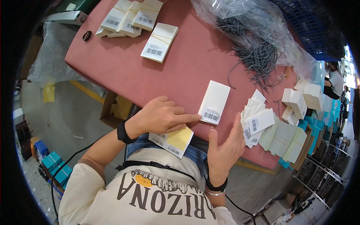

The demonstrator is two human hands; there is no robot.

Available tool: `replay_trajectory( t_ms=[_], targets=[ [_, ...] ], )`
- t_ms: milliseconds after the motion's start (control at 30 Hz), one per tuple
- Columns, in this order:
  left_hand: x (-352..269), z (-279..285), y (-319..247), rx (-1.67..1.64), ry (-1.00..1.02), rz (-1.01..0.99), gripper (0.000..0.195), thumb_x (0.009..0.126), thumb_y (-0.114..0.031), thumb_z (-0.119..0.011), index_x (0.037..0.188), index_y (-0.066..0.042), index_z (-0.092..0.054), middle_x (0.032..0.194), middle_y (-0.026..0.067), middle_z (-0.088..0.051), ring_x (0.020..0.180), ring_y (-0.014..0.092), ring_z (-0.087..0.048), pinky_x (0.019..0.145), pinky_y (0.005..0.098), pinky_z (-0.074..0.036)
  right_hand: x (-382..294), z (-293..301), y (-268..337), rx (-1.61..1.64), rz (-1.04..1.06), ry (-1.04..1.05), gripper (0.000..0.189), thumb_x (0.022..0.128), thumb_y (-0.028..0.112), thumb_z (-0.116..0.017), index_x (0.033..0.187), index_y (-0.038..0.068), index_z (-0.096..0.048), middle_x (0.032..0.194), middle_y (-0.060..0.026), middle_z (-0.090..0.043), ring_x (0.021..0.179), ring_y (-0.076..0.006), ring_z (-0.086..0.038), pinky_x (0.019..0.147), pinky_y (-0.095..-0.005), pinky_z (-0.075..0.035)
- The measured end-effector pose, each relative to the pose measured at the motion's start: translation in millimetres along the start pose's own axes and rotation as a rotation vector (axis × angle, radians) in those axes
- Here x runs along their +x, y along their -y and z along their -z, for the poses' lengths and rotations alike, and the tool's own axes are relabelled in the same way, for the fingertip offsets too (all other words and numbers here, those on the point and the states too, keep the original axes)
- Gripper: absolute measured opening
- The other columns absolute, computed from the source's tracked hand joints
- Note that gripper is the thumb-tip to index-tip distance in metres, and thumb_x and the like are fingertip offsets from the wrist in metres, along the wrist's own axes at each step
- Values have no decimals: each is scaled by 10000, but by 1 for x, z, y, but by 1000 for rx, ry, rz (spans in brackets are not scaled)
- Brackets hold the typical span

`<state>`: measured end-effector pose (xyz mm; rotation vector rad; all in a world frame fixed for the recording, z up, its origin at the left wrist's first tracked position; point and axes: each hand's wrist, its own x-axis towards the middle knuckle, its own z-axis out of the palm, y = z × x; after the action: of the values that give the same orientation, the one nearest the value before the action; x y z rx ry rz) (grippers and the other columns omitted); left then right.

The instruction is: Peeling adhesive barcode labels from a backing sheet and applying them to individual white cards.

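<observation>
My left hand has its index finger stretched out to the lower left corner of a stack of white cards. A barcode label is on the top card, near its lower edge. Under the same hand, its curled fingers hold a sheet of barcode labels whose yellow backing is partly bare; the palm hides part of it. Just right of the stack's lower end, my right hand is open, thumb apart from the fingers, with nothing seen in it. Its fingertips are close to a fanned pile of labelled white cards.
Rubber-banded card bundles lie on the pink table, with more bundles behind. Grey cords spill from a clear plastic bag beside a blue basket. Card blocks stand right. A person sits beyond.
</observation>
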<state>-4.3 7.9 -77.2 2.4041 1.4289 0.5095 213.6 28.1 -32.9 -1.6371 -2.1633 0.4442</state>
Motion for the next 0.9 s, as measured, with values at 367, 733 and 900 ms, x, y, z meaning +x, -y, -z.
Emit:
replay_trajectory(
  t_ms=[367,733,900],
  targets=[
    [0,0,-1,-5,-12,-6,467,817,-333,-632,1278,-301,-569,690,-50,-568,580,144,-528,560,299,-356,-18,-16,-18,-265,12,354,979,850,732,-328,1508,35,-129,1565,-148,-160,1387,-501,-148,1054,-679,-104],
    [-1,-3,-12,0,13,15,514,825,-341,-625,1326,-284,-527,738,-36,-596,600,151,-540,575,305,-372,-37,-11,-8,-376,75,458,964,853,639,-453,1493,-9,-138,1547,-214,-163,1398,-463,-168,1074,-641,-121],
    [3,0,-24,12,29,-20,522,827,-343,-629,1333,-279,-521,703,-32,-596,581,146,-545,567,304,-371,-20,1,-11,-153,61,313,849,872,475,-514,1487,-3,-176,1532,-198,-221,1379,-450,-234,1071,-622,-178]
  ],
)
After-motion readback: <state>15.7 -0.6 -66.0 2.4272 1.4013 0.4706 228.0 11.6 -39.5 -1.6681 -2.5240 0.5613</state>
